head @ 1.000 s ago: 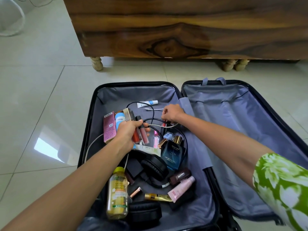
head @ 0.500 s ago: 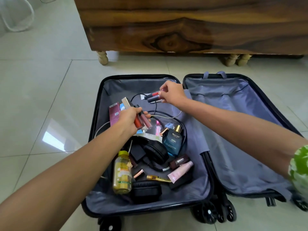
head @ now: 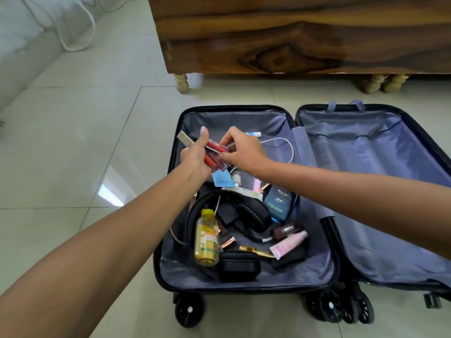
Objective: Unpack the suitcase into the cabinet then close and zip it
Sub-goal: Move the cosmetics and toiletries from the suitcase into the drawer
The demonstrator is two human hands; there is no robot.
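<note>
above the suitcase (head: 246, 285), both hands' fingers clamp on red lipstick tubes (head: 214, 154).

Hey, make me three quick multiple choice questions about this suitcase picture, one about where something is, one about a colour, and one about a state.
1. Where do the headphones lie?
A. left half of the suitcase
B. right half
C. on the floor

2. What colour is the cap of the yellow bottle?
A. black
B. yellow
C. white

3. What is the left hand doing?
A. hanging idle
B. pressing the lining flat
C. gripping red tubes

Answers: 1 A, they sit among the toiletries there. 2 B, cap matches the bottle. 3 C, fingers curl round them while the right hand pinches beside.
</note>
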